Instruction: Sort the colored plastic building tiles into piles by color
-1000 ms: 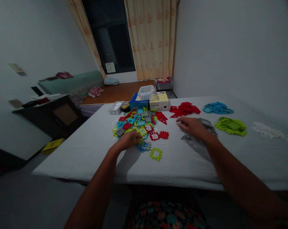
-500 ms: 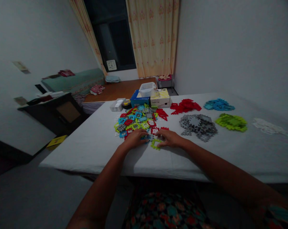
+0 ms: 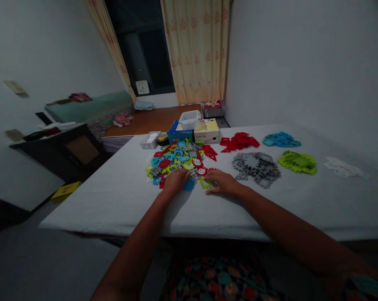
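A mixed pile of coloured plastic pieces [image 3: 176, 159] lies on the white table [image 3: 120, 196]. My left hand [image 3: 175, 181] rests palm down on the pile's near edge, fingers bent over pieces next to a blue piece [image 3: 189, 185]. My right hand [image 3: 222, 182] lies flat beside it, fingers stretched toward a lime green piece [image 3: 205, 183] and a red piece [image 3: 203, 171]. To the right lie sorted heaps: grey [image 3: 256, 166], red [image 3: 238, 141], blue [image 3: 281, 139], lime green [image 3: 297, 162] and white [image 3: 344, 168].
Boxes and a clear tub [image 3: 193, 127] stand at the table's far edge, with a small container [image 3: 149, 141] to their left. A dark cabinet [image 3: 66, 150] stands left of the table. Curtains [image 3: 193, 50] and a bed [image 3: 91, 109] are behind.
My right hand came from the grey heap leftward to the green piece at the pile's near edge. My left hand stayed on the pile, shifting slightly.
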